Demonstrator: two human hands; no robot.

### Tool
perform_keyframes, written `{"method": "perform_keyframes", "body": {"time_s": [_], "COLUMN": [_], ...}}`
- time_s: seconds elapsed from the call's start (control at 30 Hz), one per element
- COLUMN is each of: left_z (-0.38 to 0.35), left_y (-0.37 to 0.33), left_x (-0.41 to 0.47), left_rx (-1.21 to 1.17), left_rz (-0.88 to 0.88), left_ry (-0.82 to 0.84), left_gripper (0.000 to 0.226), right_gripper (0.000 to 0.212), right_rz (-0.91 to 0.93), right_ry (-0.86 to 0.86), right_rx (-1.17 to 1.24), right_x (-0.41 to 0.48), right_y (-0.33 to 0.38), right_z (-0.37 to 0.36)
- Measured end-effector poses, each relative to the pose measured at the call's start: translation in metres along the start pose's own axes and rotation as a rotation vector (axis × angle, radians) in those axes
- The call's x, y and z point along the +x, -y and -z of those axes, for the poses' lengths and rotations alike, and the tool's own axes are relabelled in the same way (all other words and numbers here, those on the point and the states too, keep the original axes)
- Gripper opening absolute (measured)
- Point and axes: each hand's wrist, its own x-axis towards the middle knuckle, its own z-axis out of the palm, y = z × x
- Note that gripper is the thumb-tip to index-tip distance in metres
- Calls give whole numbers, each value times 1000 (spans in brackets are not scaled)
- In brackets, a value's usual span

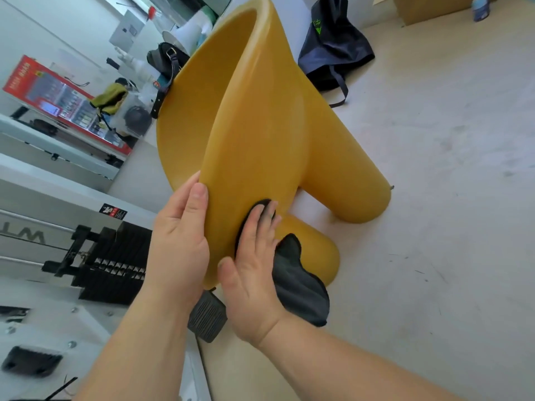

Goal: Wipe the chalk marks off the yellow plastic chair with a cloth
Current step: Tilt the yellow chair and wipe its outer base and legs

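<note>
right hand (pixel 254 273) flat on black cloth (pixel 298 285) against yellow chair (pixel 260 125), left hand (pixel 176 235) apparently gripping its edge

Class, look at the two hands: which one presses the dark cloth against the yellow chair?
The right hand: its flat fingers press the cloth on the chair. The left hand only grips the chair's edge, touching no cloth.

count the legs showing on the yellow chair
2: far leg out on the floor, near leg just behind the black cloth under the right hand. Others may be hidden by the chair.
</note>
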Motion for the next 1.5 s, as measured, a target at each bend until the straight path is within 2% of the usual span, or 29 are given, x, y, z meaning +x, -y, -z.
{"method": "perform_keyframes", "body": {"time_s": [0.1,0.23,0.3,0.37,0.47,0.63,0.73,0.83,0.87,0.93,0.97,1.07,1.1,1.2,1.3,1.4,1.43,1.5], "left_z": [4,9,4,-3,-8,11,24,22,20,17,16,15,16,17,18,16,14,12], "left_y": [0,5,7,8,11,18,28,34,35,35,36,36,35,34,34,32,31,28], "left_x": [1,3,3,3,3,8,3,-2,-2,-2,-3,-6,-6,-7,-9,-12,-12,-13], "left_rx": [8,43,145,261,387,616,647,588,566,546,543,536,548,592,612,591,575,526], "left_rz": [-14,-109,-194,-271,-374,-494,-485,-458,-451,-448,-453,-464,-463,-454,-432,-369,-343,-289], "left_ry": [19,114,84,12,-77,-130,-148,-133,-136,-142,-141,-130,-127,-136,-157,-165,-158,-125], "left_gripper": [50,44,41,35,29,26,30,30,31,31,29,19,16,17,17,27,29,25], "right_gripper": [85,78,80,81,78,86,72,68,76,108,110,82,81,117,125,113,104,89], "right_rz": [91,230,186,24,-193,14,-63,-225,-346,-550,-602,-617,-586,-456,-356,-269,-321,-565], "right_ry": [11,-159,-224,-250,-166,-74,-119,-233,-235,-148,-124,-45,-50,-175,-257,-350,-359,-242], "right_rx": [-11,-39,13,132,265,148,105,412,507,717,774,720,694,608,619,533,597,865], "right_x": [-3,45,60,62,42,0,39,78,82,72,60,18,10,17,38,68,79,89], "right_y": [14,21,8,-5,-12,3,7,-17,-30,-64,-71,-42,-34,-14,-4,-23,-38,-54], "right_z": [-5,17,22,20,3,-18,3,13,10,-2,-10,-26,-30,-32,-28,-8,0,16]}}
